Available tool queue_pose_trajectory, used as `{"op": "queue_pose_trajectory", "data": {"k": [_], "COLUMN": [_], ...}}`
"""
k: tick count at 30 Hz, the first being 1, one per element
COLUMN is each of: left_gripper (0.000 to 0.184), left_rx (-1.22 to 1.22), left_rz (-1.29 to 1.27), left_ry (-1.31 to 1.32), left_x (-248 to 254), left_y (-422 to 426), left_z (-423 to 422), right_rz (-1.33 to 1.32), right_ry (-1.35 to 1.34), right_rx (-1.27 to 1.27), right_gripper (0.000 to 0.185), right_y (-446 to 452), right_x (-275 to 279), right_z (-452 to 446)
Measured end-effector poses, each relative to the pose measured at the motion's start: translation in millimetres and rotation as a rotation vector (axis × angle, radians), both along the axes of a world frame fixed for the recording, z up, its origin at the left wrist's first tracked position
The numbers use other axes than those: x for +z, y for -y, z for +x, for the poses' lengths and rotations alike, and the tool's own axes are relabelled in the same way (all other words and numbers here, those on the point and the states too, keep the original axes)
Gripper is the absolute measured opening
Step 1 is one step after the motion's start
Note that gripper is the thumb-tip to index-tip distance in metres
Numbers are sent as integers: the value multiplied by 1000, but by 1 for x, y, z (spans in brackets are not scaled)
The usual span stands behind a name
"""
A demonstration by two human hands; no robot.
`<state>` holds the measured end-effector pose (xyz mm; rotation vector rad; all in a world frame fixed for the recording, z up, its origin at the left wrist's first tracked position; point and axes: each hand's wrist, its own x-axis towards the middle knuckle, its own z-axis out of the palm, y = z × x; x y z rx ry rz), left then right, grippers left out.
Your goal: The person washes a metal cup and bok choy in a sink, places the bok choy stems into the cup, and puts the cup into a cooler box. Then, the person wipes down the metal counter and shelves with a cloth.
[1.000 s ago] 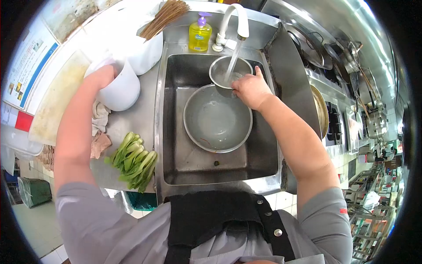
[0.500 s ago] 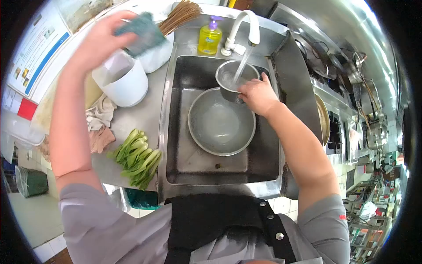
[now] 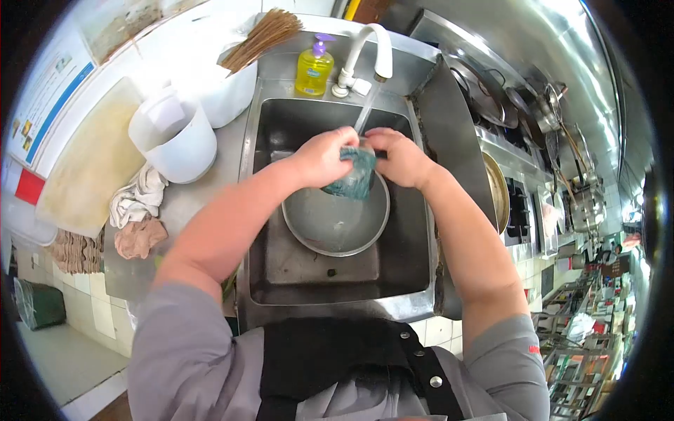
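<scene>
Over the sink point(image 3: 274, 298), my left hand point(image 3: 324, 158) is closed on a green scouring pad point(image 3: 353, 181). My right hand point(image 3: 401, 160) grips the pad's other side, its fingers curled near the top edge. Water from the white faucet point(image 3: 383, 52) runs down onto the hands. Below them, a round metal bowl point(image 3: 337, 253) holding water stands in the sink, its far part covered by the hands and pad. The small metal pot is not clearly visible; whether it lies behind the hands, I cannot tell.
A yellow soap bottle point(image 3: 313, 72) stands behind the sink. White containers point(image 3: 186, 151), a bundle of thin sticks point(image 3: 265, 38) and crumpled cloths point(image 3: 139, 200) are on the left. A metal partition point(image 3: 456, 133) borders the right side, with a stove point(image 3: 518, 210) beyond.
My left hand has brought the scouring pad from the upper left down over the sink. My right hand, earlier on the small pot's rim, now meets it at the pad. The leafy greens are mostly covered.
</scene>
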<state>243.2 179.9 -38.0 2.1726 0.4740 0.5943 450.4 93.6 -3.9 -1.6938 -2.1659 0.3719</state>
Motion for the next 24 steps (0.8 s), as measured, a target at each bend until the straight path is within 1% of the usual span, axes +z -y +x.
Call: {"op": "queue_pose_trajectory", "data": {"k": [2,3,6,7,10,11,14,15,16,18,20,21,22,23,24], "left_gripper": [27,29,31,35,34,39,39,35,34,33,35,36,37,40,40], "left_rx": [160,242,450,507,523,513,419,348,369,415,479,487,488,478,457], "left_rz": [-149,-238,-461,-366,-716,-817,-695,-732,-744,-772,-701,-653,-609,-647,-583], "left_ry": [98,109,40,85,225,279,104,209,135,-14,79,119,155,315,275], "left_x": [-25,-33,-40,-50,-62,-69,-56,-70,-72,-76,-75,-74,-75,-81,-75], "left_y": [-3,0,18,22,33,33,53,52,47,36,36,38,41,42,48], "left_z": [12,16,27,34,40,43,26,26,22,15,18,22,26,30,29], "right_rz": [-124,-214,44,18,55,79,48,-9,-107,-87,-30,-1,100,156,215], "right_ry": [-254,-446,-50,95,-39,-169,-598,-899,-954,-825,-396,-129,-49,-115,-182], "right_rx": [-226,-285,-101,-196,-324,-414,-671,-759,-819,-632,-296,-238,-234,-231,-230], "right_gripper": [33,50,66,71,62,52,47,46,44,43,45,47,47,46,46], "right_y": [4,10,35,38,27,26,24,28,35,49,63,71,72,67,56], "right_x": [5,12,-18,-24,-58,-68,-85,-71,-46,-40,-42,-33,-38,-45,-50], "right_z": [-3,-11,-43,-53,-43,-39,-14,-19,-25,-20,-32,-55,-70,-67,-56]}}
